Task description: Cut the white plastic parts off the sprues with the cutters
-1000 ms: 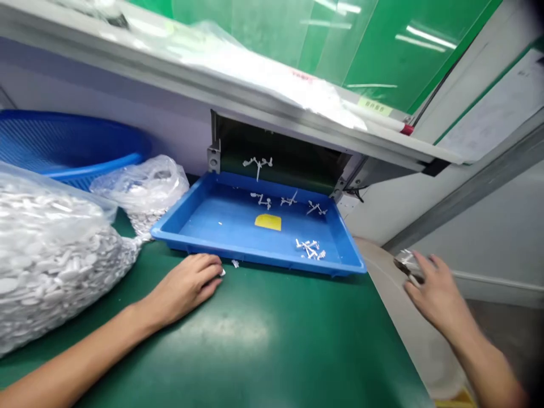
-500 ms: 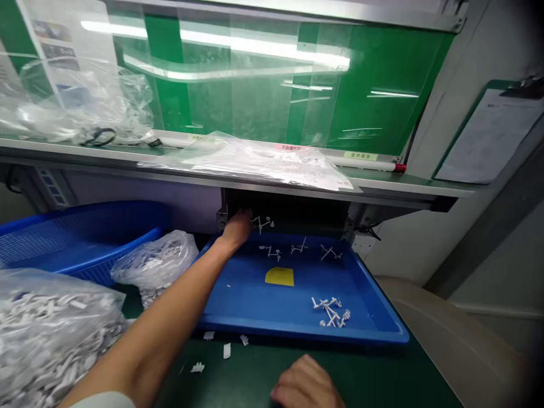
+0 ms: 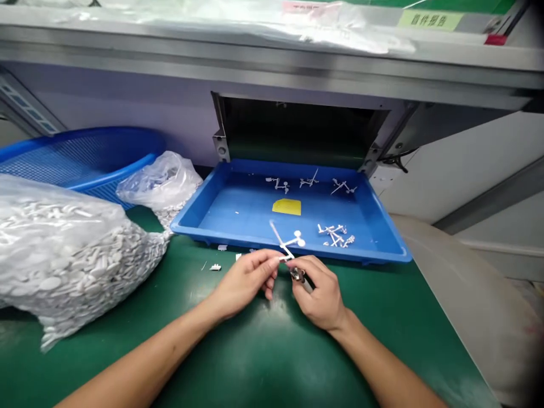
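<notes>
While left hand pinches sprue, right hand grips tool; tray just behind.

The green label on the shelf edge bears Chinese characters, too blurred to read.

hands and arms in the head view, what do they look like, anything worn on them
Both are bare. The left hand and right hand wear no gloves, and no rings, watch or wristband show. Both forearms are uncovered up to the bottom edge of the picture, with no sleeve in view. There are no markings, tape or cables on either. Fingernails look short and plain, as far as can be told.
</notes>
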`<action>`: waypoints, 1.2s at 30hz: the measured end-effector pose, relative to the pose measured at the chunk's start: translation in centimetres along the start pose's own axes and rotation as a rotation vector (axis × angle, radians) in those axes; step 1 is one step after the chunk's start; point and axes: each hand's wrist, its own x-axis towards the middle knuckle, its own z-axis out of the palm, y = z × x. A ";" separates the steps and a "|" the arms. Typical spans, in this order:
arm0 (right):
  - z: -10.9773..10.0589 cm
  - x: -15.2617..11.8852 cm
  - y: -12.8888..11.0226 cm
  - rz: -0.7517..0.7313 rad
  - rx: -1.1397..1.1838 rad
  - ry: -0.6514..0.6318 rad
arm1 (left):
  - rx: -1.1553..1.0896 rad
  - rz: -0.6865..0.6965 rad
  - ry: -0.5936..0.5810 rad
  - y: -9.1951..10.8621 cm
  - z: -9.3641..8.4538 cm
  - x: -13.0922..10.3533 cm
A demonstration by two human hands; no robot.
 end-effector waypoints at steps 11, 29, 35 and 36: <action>0.4 -0.2 -0.2 0.041 -0.241 -0.151 | 0.621 0.412 0.078 -1.6 -1.4 -2.0; 0.4 -0.7 0.7 0.035 -0.426 -0.249 | 0.720 0.478 -0.006 -2.5 -1.5 -1.9; 0.3 -0.7 0.9 0.081 -0.465 -0.367 | 0.765 0.521 -0.005 -3.0 -1.5 -1.7; 0.2 -0.6 1.0 0.094 -0.438 -0.398 | 0.781 0.524 -0.010 -2.8 -1.6 -1.7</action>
